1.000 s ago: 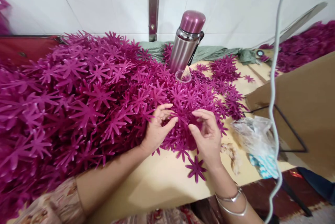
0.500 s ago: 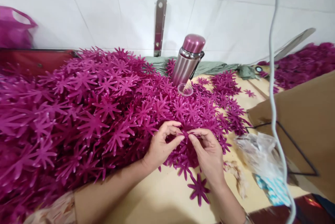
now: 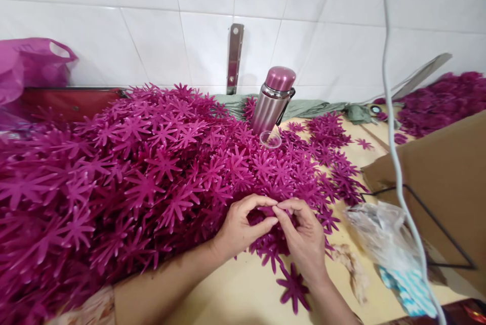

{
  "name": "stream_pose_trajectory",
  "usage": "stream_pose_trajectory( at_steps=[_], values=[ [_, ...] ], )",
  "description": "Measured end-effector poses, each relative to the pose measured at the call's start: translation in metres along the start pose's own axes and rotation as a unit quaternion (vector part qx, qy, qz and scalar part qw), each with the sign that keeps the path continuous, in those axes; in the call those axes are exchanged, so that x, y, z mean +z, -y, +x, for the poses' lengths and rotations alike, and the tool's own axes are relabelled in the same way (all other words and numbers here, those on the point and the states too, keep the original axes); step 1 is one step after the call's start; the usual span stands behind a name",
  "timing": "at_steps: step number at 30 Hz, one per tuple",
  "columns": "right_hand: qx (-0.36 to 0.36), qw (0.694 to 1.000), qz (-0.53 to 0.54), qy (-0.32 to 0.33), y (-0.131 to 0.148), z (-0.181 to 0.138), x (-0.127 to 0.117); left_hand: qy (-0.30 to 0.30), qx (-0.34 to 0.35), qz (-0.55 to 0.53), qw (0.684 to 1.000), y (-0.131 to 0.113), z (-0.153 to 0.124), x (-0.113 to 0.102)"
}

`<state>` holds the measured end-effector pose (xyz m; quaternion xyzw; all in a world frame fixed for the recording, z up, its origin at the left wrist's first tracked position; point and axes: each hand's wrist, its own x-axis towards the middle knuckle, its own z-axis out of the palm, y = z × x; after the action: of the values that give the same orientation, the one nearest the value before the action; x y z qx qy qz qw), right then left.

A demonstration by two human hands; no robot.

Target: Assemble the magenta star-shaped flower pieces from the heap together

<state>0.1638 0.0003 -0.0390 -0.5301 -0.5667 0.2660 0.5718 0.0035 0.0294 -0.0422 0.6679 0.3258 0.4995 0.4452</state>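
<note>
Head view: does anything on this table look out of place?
The flask looks tilted amid the heap of purple flower pieces, a clear cup lying at its foot. One stray flower lies alone on the table near the right hand, which pinches a piece with the left hand.

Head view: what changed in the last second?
The left hand and right hand closed in until their fingertips meet, pinching one purple flower at the near edge of the flower pile. The view itself tilted up, showing more wall. The flask, the loose flower on the table and the plastic bag lie as before.
</note>
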Motion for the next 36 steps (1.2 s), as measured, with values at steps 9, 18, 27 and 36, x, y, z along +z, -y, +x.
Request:
stream_pose_trajectory(
  at_steps=[9,18,27,36],
  values=[
    [0.053,0.997,0.0,-0.055,0.005,0.006,-0.007,-0.097,-0.024,0.016,0.995,0.004,-0.004,0.002],
    [-0.074,0.989,-0.114,0.053,0.028,-0.005,-0.026,-0.232,0.054,0.19,0.952,-0.042,-0.006,-0.01],
    [0.017,0.956,-0.262,0.128,0.012,-0.074,-0.093,-0.049,0.036,0.107,0.992,-0.063,-0.033,0.007],
    [0.022,0.946,-0.301,0.118,-0.003,-0.112,-0.07,0.221,0.045,0.414,0.882,-0.01,-0.027,0.013]
  ],
)
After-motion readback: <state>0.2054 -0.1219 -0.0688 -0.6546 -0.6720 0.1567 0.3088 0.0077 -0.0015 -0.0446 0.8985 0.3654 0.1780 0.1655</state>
